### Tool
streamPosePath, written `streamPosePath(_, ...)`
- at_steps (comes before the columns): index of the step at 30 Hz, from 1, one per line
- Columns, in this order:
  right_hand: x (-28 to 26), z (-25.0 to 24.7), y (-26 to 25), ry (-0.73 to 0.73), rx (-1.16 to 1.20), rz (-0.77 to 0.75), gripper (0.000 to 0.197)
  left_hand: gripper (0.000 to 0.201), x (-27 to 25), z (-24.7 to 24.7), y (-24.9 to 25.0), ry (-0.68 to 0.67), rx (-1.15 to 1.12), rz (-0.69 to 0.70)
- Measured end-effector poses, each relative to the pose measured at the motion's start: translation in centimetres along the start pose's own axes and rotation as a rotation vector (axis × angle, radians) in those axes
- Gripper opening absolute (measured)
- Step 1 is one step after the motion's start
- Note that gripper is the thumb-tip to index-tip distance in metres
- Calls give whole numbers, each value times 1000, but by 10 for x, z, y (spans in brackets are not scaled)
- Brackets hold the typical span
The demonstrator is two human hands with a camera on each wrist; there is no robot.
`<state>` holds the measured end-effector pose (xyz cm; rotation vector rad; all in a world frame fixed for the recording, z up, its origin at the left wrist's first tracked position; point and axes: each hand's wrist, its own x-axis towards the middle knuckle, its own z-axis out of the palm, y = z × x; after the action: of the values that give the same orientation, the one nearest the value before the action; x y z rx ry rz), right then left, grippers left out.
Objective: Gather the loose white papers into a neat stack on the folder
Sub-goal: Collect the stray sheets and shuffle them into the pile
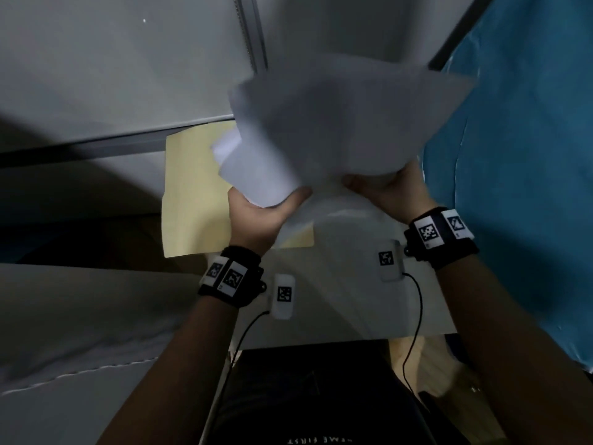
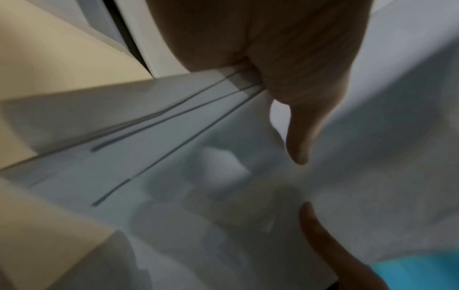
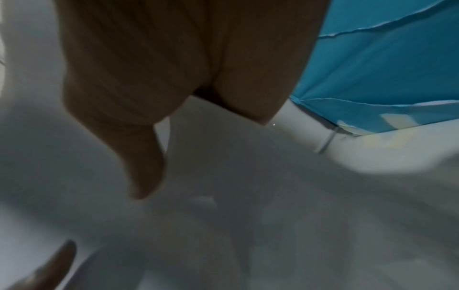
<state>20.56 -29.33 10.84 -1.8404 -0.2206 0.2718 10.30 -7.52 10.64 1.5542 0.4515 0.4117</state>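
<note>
A loose bunch of white papers (image 1: 337, 123) is lifted off the table and fans upward, blurred by motion. My left hand (image 1: 260, 213) grips its lower left part, thumb on top. My right hand (image 1: 388, 191) grips its lower right part. Under and left of the papers lies the cream folder (image 1: 192, 194), flat on the white table (image 1: 337, 303). In the left wrist view my thumb (image 2: 298, 137) presses on the sheets' (image 2: 174, 157) staggered edges. In the right wrist view my thumb (image 3: 144, 166) lies on the white papers (image 3: 248, 196).
A blue cloth (image 1: 513, 187) hangs along the right side. A grey wall panel with a metal rail (image 1: 250, 43) stands behind the table. The table's near edge (image 1: 321, 340) lies just in front of my lap, and cables run from both wrist units.
</note>
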Motion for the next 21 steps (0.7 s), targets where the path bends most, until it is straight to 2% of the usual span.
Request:
streamPosePath(3, -9, 1, 12, -13, -8, 71, 53, 53, 0, -7, -8, -3, 8, 2)
streamPosePath(7, -11, -5, 10, 35, 62, 42, 60, 54, 6, -22, -20, -74, 78, 30)
streamPosePath(10, -1, 5, 10, -4, 46, 63, 57, 52, 13, -19, -30, -99, 128, -58)
streamPosePath(12, 2, 20, 11, -23, 38, 90, 64, 51, 13, -10, -35, -93, 133, -117)
streamPosePath(14, 2, 27, 12, 24, 63, 78, 67, 43, 13, -3, -36, -49, 104, -145)
streamPosePath(15, 0, 27, 9, 52, 63, 68, 62, 37, 12, -2, -34, -21, 90, -147)
streamPosePath(18, -10, 16, 6, 93, 73, 31, 51, 29, 8, -11, -25, -11, 78, -91)
streamPosePath(21, -22, 12, 15, 42, 121, 42, 60, 47, 2, -25, -25, -64, 137, -15)
